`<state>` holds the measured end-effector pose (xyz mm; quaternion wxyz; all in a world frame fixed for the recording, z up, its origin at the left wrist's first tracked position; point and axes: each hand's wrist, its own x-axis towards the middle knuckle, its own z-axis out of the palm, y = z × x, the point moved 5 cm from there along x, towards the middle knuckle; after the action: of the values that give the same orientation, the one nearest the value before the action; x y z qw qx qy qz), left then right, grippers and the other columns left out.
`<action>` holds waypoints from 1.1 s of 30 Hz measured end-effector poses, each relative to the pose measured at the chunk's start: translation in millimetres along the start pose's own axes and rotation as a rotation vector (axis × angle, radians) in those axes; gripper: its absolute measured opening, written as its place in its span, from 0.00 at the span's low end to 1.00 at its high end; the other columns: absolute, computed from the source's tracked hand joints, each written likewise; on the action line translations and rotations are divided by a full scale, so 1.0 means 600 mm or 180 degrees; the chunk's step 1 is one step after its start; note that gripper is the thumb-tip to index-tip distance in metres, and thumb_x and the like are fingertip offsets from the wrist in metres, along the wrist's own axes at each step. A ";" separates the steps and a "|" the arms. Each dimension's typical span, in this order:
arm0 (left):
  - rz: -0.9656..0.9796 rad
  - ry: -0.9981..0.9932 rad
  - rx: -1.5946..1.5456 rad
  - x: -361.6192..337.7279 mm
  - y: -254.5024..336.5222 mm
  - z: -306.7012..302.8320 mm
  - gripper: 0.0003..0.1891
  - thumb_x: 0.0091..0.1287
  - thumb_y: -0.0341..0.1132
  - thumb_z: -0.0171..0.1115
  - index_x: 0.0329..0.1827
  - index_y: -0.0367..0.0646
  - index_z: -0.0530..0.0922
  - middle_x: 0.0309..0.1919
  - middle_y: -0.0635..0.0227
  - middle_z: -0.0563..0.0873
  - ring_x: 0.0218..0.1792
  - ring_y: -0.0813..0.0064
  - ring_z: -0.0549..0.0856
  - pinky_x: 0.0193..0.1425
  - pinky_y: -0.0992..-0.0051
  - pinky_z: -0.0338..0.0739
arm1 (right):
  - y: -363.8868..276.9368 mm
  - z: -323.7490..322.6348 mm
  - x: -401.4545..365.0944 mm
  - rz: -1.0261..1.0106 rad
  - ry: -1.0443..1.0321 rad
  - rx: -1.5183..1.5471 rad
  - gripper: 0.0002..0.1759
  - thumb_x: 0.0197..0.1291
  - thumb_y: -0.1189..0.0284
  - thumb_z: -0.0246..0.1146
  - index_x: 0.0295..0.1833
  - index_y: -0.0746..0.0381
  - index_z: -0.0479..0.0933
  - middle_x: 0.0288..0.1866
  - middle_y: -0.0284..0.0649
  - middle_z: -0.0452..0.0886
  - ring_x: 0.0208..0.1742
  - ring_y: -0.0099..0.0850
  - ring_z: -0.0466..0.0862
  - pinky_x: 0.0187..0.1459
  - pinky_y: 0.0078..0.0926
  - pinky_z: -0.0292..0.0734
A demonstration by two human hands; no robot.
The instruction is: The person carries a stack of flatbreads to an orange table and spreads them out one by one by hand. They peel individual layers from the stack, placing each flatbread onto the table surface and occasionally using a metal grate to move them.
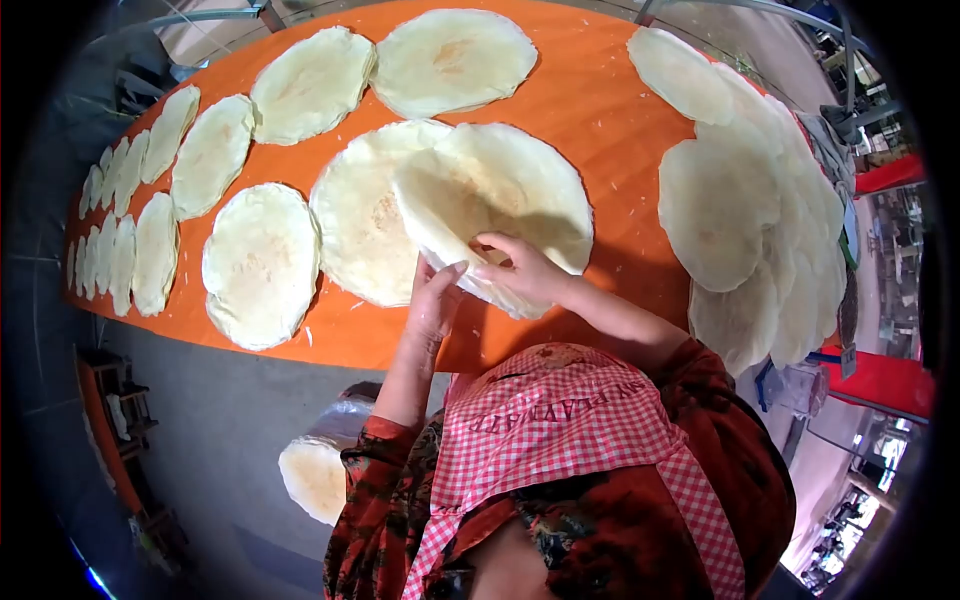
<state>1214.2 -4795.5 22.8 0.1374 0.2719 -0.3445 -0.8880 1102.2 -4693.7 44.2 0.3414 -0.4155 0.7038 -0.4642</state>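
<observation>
One flatbread point(505, 185), rim in grip: left hand point(436, 296), right hand point(522, 268)

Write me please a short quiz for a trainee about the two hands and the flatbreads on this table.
1. True or false: the left hand and the right hand both grip one flatbread.
2. What colour is the table?
3. This flatbread partly covers: A another flatbread, B a plate, C a bowl.
Key: 1 true; 2 orange; 3 A.
</observation>
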 end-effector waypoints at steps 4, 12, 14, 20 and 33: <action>0.0097 0.0022 -0.0052 0.003 -0.003 0.003 0.33 0.58 0.28 0.64 0.66 0.43 0.60 0.56 0.62 0.75 0.57 0.65 0.76 0.61 0.61 0.73 | 0.014 -0.013 0.007 0.0424 -0.0135 0.0236 0.22 0.64 0.61 0.58 0.53 0.68 0.73 0.46 0.49 0.80 0.47 0.36 0.81 0.47 0.31 0.75; 0.0056 0.0206 0.0258 0.011 -0.002 0.017 0.33 0.59 0.26 0.66 0.66 0.42 0.60 0.56 0.60 0.75 0.56 0.66 0.77 0.59 0.65 0.74 | -0.014 -0.015 0.000 -0.0689 0.0371 -0.0280 0.18 0.64 0.64 0.59 0.50 0.68 0.74 0.36 0.43 0.82 0.37 0.30 0.82 0.41 0.27 0.77; 0.0128 0.0269 0.0403 0.010 -0.002 0.020 0.32 0.59 0.27 0.67 0.66 0.42 0.61 0.56 0.60 0.75 0.55 0.67 0.77 0.58 0.67 0.75 | 0.002 -0.021 0.008 -0.0075 -0.0022 -0.0069 0.19 0.64 0.61 0.59 0.49 0.67 0.75 0.31 0.45 0.81 0.34 0.36 0.82 0.39 0.34 0.76; 0.0228 0.1144 0.1150 0.016 -0.027 -0.024 0.27 0.55 0.23 0.58 0.60 0.34 0.67 0.47 0.60 0.81 0.45 0.68 0.81 0.43 0.73 0.78 | 0.030 0.018 0.018 -0.0219 0.0464 -0.0701 0.09 0.61 0.72 0.57 0.40 0.65 0.78 0.29 0.47 0.82 0.33 0.35 0.84 0.35 0.41 0.75; -0.0055 0.1088 -0.0054 0.001 -0.049 -0.128 0.28 0.57 0.21 0.55 0.64 0.34 0.63 0.54 0.54 0.76 0.53 0.59 0.79 0.57 0.62 0.76 | 0.286 -0.873 -0.168 0.1454 0.2727 -0.3160 0.20 0.53 0.60 0.65 0.43 0.65 0.77 0.37 0.45 0.82 0.41 0.39 0.81 0.47 0.34 0.76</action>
<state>1256.4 -4815.8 -44.7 0.1886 0.4208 -0.3063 -0.8328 645.3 -4370.8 69.2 -0.1078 -0.1442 0.9754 -0.1270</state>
